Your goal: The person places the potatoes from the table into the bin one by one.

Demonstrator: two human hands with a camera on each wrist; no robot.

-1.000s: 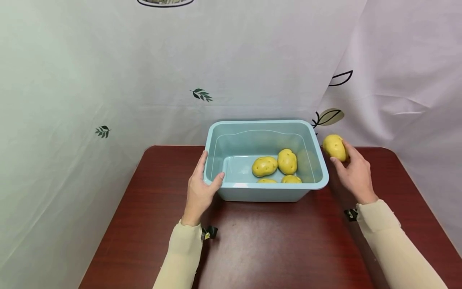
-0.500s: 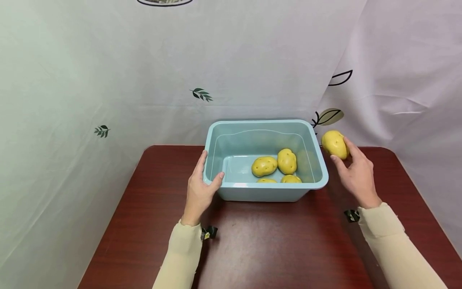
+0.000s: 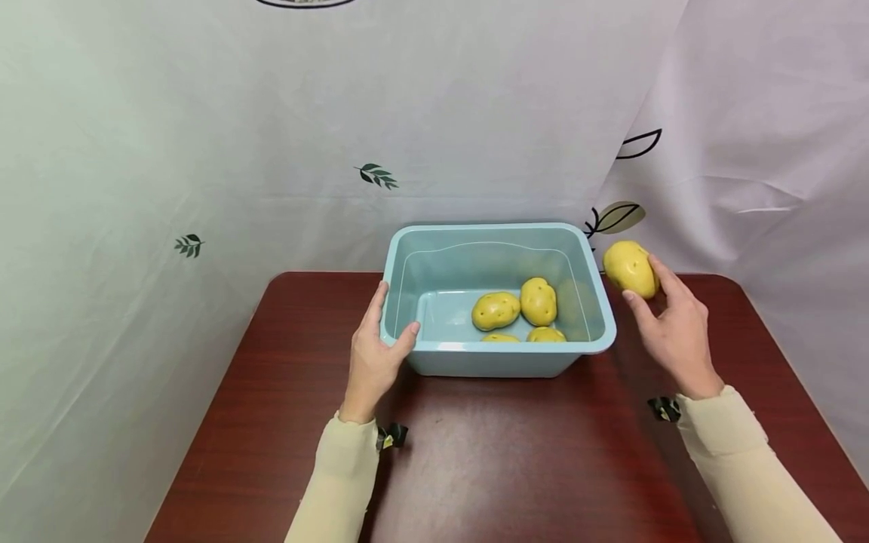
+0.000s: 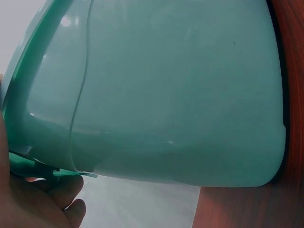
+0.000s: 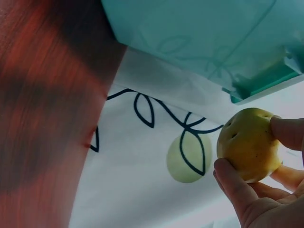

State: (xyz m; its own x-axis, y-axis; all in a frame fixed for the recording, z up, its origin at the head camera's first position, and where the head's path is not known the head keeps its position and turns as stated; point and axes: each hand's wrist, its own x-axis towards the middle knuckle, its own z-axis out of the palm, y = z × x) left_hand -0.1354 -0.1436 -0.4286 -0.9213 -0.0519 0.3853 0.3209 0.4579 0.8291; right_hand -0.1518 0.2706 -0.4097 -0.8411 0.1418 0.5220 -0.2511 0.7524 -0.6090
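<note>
A yellow potato [image 3: 631,269] is pinched between the thumb and fingers of my right hand [image 3: 677,332], off the table just right of the bin. The right wrist view shows that potato [image 5: 250,145] with small dimples on its skin. My left hand [image 3: 375,362] holds the light blue plastic bin [image 3: 502,365] at its left front corner. Its thumb lies over the rim; in the left wrist view fingers [image 4: 69,192] curl beneath the rim. Inside, towards the right, lie several potatoes, among them one potato [image 3: 496,311] and an upright one [image 3: 538,302]. The front wall partly hides two.
The bin stands near the back edge of a dark red-brown table [image 3: 516,460]. Behind it hangs a pale cloth [image 3: 489,113] printed with leaves, which also runs along both sides.
My right hand has raised the potato slightly and turned it a little beside the bin. The left hand keeps its hold on the rim, and the bin stays in place.
</note>
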